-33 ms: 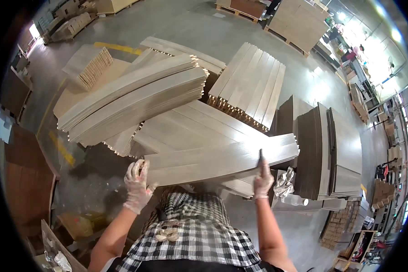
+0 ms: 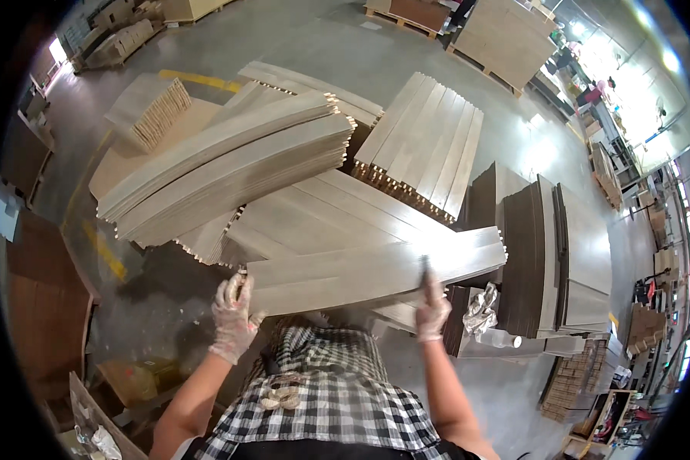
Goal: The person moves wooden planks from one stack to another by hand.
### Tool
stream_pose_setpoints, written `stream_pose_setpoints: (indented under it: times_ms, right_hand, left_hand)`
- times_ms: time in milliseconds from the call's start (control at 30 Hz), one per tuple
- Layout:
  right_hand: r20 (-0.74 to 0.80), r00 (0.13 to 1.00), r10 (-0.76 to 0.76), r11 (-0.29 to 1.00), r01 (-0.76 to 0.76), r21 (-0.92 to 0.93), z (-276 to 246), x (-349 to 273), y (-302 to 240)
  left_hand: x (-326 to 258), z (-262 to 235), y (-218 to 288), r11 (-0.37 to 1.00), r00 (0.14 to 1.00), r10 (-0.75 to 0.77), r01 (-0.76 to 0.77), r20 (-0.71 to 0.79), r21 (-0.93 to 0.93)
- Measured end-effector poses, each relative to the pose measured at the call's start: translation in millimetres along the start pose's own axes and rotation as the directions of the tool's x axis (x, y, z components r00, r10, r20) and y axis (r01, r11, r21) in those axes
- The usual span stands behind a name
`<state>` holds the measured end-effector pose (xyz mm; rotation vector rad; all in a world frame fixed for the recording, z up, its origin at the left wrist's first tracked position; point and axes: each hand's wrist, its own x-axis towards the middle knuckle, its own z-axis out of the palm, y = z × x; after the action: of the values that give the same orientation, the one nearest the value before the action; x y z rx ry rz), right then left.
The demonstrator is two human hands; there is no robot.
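Note:
A long grey wood-grain board (image 2: 360, 270) lies across the top of a stack in front of me. My left hand (image 2: 234, 316), in a thin clear glove, grips the board's left end, with fingers at the far corner and thumb at the near one. Gloved too, my right hand (image 2: 432, 310) is closed around a slim dark tool (image 2: 425, 265). Motion blurs the tool, so its kind is unclear. Its tip is over the board's right half, and I cannot tell whether it touches. More boards (image 2: 322, 211) lie underneath at an angle.
Stacked boards (image 2: 237, 180) rise at the far left, with another bundle (image 2: 421, 146) beyond. Upright panels (image 2: 529, 257) stand at right. Crumpled silvery wrapping (image 2: 480, 313) and a clear bottle (image 2: 502, 338) sit by my right hand. A brown panel (image 2: 50, 299) stands left.
My right hand has moved left along the board with the dark tool, which is now blurred. My left hand stays at the board's left end.

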<state>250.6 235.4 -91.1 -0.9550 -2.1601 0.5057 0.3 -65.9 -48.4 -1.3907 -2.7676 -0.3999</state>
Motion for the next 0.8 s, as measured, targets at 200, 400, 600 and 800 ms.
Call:
stream_pose_setpoints:
  times_ms: [200,400,600,800]
  right_hand:
    - [0.478,0.870,-0.117,0.874,-0.139,0.466,80.0,-75.5,-128.1]
    - [0.195,0.944,0.267,0.963,-0.266,-0.035,29.4,-30.4,-98.7]
    - [0.610,0.727,0.315,0.756,-0.581,0.301,105.2,-90.3,-201.1]
    - [0.238,0.940,0.244,0.942,-0.288,0.174,74.5,-69.4,-173.9]
  left_hand:
    - [-10.5,13.7,-15.2,0.954,0.997,-0.006,0.028,0.076,-0.298]
    - [-25.7,17.2,-56.6,0.858,0.993,0.112,-0.109,-0.024,-0.502]
    - [-14.9,16.5,-65.4,0.768,0.992,0.110,-0.123,-0.060,-0.629]
    - [-27.5,30.2,-84.3,0.647,0.996,0.074,-0.080,-0.041,-0.758]
